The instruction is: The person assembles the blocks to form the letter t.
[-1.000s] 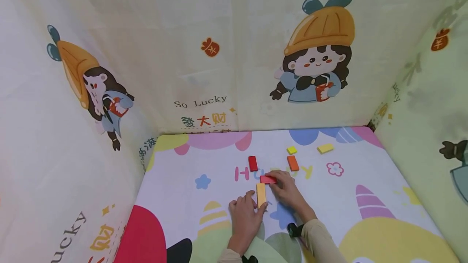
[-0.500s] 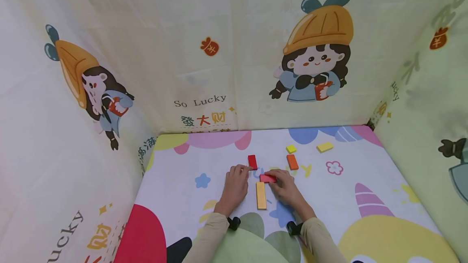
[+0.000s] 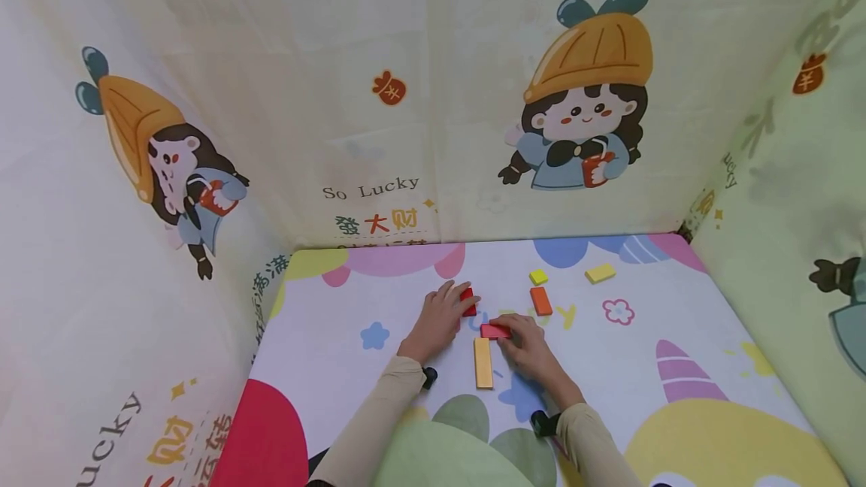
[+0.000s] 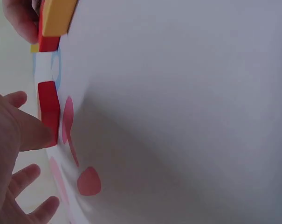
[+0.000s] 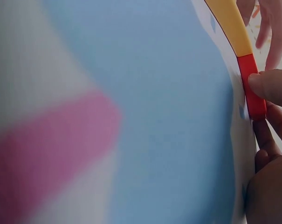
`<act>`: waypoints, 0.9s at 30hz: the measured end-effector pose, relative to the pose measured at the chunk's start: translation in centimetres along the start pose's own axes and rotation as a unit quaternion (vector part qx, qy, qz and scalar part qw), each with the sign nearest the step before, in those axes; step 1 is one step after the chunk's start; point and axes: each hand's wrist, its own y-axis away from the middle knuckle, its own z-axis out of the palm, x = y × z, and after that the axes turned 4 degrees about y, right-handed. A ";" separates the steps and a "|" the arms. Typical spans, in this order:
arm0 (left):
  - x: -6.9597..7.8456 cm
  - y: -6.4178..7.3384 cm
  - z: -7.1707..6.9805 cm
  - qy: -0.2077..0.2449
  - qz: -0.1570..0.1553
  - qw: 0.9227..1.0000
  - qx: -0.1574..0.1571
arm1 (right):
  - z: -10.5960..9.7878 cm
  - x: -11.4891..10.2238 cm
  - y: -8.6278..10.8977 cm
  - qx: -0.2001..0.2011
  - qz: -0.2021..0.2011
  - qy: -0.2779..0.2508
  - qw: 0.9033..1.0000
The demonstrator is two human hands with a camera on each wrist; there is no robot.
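Observation:
My left hand (image 3: 436,322) is at a dark red block (image 4: 49,109), its thumb against the near face and a finger around the far side. Just to the right, my right hand (image 3: 531,344) pinches a second, lighter red block (image 3: 495,331) between thumb and fingers. That block lies crosswise on the cloth, against the far end of a long yellow-orange block (image 3: 483,364). In the right wrist view, the red block (image 5: 251,86) meets the yellow-orange block (image 5: 231,23) end to side, with the right thumb on top of the red one.
Behind the right hand lie an orange block (image 3: 540,300), a small bright yellow block (image 3: 538,276) and a pale yellow block (image 3: 600,273). A printed cloth (image 3: 325,367) covers the table. Patterned fabric walls (image 3: 379,134) stand at the back and both sides.
My left hand has left the yellow-orange block, moved forward and left, and taken hold of the dark red block. The right hand stays on the lighter red block.

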 end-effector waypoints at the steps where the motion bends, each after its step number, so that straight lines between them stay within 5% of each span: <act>1: -0.1 -0.3 0.0 -0.003 0.004 1.000 -0.005 | 0.0 0.0 0.0 0.001 -0.002 0.004 1.000; 14: -1.0 -1.6 0.5 0.005 -0.005 0.999 -0.043 | 0.2 0.1 -0.1 0.017 -0.032 0.052 0.998; 27: -1.3 0.2 -0.2 0.011 -0.042 0.998 -0.047 | 0.5 0.5 0.1 0.031 -0.039 0.030 0.998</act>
